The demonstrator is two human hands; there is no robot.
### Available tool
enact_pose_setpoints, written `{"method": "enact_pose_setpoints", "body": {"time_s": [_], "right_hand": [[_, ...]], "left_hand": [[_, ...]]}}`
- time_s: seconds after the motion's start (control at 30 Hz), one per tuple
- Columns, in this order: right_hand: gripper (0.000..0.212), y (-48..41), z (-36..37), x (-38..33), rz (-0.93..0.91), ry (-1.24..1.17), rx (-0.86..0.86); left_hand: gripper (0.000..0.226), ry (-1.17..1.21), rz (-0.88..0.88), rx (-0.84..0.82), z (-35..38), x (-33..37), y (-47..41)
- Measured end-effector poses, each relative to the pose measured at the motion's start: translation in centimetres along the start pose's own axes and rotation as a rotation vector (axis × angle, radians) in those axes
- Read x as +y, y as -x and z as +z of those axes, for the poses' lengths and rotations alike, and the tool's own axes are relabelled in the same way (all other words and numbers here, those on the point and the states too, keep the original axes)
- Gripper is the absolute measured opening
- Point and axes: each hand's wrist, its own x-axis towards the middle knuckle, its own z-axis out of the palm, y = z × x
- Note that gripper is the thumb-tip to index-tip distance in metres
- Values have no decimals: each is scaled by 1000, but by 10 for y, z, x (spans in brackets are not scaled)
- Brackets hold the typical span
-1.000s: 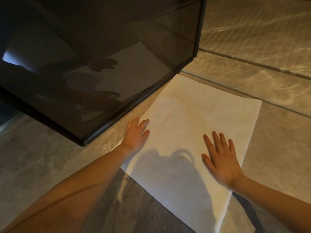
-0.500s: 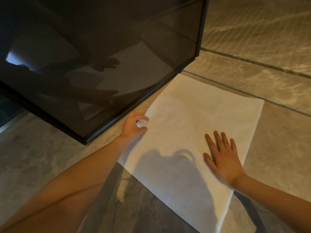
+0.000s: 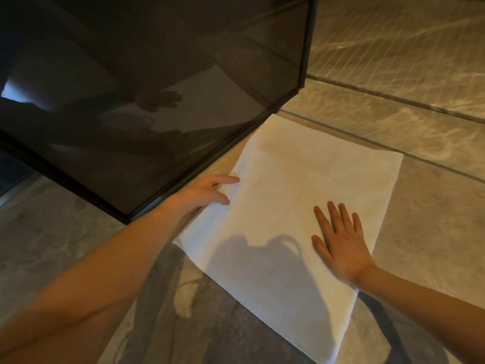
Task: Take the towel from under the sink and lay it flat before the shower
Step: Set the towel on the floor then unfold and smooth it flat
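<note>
A white towel (image 3: 301,206) lies spread nearly flat on the grey marbled floor (image 3: 433,232), its long edge beside the dark glass shower (image 3: 157,88) frame. The left hand (image 3: 207,191) pinches the towel's edge between thumb and fingers; the right hand (image 3: 341,245) rests palm down on it, fingers spread.

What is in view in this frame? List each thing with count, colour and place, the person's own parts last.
towel: one, white, spread on the floor beside the shower's bottom rail
shower glass: one dark tinted panel, black frame, upper left
floor tiles: grey-beige marbled, all around the towel
left hand: one, gripping the towel's edge nearest the glass
right hand: one, palm flat on the towel, fingers spread
forearms: two, bare, entering from the bottom corners
</note>
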Motion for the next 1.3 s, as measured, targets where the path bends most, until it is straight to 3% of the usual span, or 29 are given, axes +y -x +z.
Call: {"method": "enact_pose_setpoints", "body": {"time_s": [0.17, 0.23, 0.33, 0.4, 0.53, 0.63, 0.73, 0.9, 1.17, 1.3], "right_hand": [[70, -1, -12, 1, 0, -83, -42], [65, -9, -29, -1, 25, -280, -11], [48, -31, -69, -9, 52, -769, 171], [44, -47, -96, -13, 42, -914, 150], [36, -68, -115, -14, 134, -927, -131], [35, -69, -104, -3, 330, -1032, -129], [47, -58, -97, 8, 398, -1191, -80], [81, -47, -105, 24, 235, -1180, -7], [96, -20, -132, 62, 126, -1163, 30], [100, 3, -153, 83, 123, -1110, 40]], "left_hand": [[60, 231, -49, -259, 12, 34, 5], [61, 229, 6, -312, 23, 45, 8], [59, 250, 42, -415, 46, 56, 12], [59, 159, 55, -472, 66, 62, 11], [66, -94, 133, -517, 102, 68, 5], [64, -82, 138, -549, 112, 67, 7], [62, -16, 97, -564, 115, 71, 12], [59, 138, 0, -626, 124, 80, 18], [61, 286, 54, -761, 156, 101, 13], [58, 206, 82, -771, 183, 122, 15]]}}
